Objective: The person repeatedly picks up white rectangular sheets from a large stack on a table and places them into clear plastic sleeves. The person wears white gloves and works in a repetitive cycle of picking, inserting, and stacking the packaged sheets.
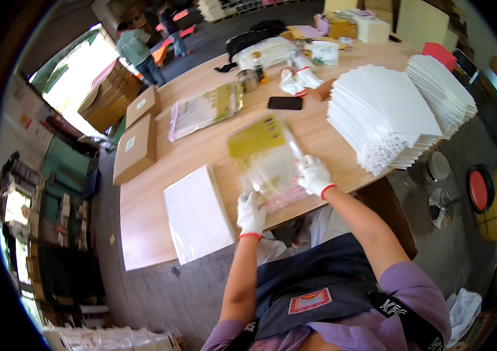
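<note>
A clear plastic bag (263, 155) with a gold printed panel lies spread on the table in front of me, its gold end pointing away. My left hand (251, 214), in a white knit glove with a red cuff, pinches the bag's near left corner. Gloved the same way, my right hand (314, 175) grips the bag's right edge. Left of the bag, a stack of white sheets or boards in clear wrap (197, 216) reaches the table's near edge. I cannot tell whether the bag in my hands is single or several layered together.
Beyond lie a pile of gold-printed bags (207, 108), a black phone (285, 103) and white gloves (299, 81). Tall stacks of folded white sheets (383, 114) stand at right. Cardboard boxes (135, 149) line the table's left edge. Two people (137, 50) are in the background.
</note>
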Demonstrator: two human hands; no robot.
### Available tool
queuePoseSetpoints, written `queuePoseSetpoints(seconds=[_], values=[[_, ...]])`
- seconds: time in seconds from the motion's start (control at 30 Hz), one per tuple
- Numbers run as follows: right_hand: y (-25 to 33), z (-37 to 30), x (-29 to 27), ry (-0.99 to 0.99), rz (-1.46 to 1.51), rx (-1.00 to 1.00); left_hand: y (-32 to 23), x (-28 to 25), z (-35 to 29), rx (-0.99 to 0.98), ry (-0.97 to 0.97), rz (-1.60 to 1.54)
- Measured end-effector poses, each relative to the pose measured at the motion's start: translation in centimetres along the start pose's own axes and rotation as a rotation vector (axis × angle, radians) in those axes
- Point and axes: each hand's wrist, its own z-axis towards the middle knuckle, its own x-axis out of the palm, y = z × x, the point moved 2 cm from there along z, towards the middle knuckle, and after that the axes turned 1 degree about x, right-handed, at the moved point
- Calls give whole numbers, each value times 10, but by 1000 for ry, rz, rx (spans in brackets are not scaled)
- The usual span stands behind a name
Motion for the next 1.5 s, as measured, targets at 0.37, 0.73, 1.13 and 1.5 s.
queuePoseSetpoints(seconds=[0.37, 0.73, 1.13, 1.5], values=[[-46, -98, -160, -369, 1013, 30, 7, -8, -29, 3, 46, 18], [-257, -119, -222, -737, 1249, 731, -19, -11, -13, 668, 151, 346], [-284, -135, -207, -875, 1652, 546, -46, -6, 13, 483, 227, 482], [-143, -190, -208, -334, 1704, 345, -17, -2, 27, 426, 255, 367]])
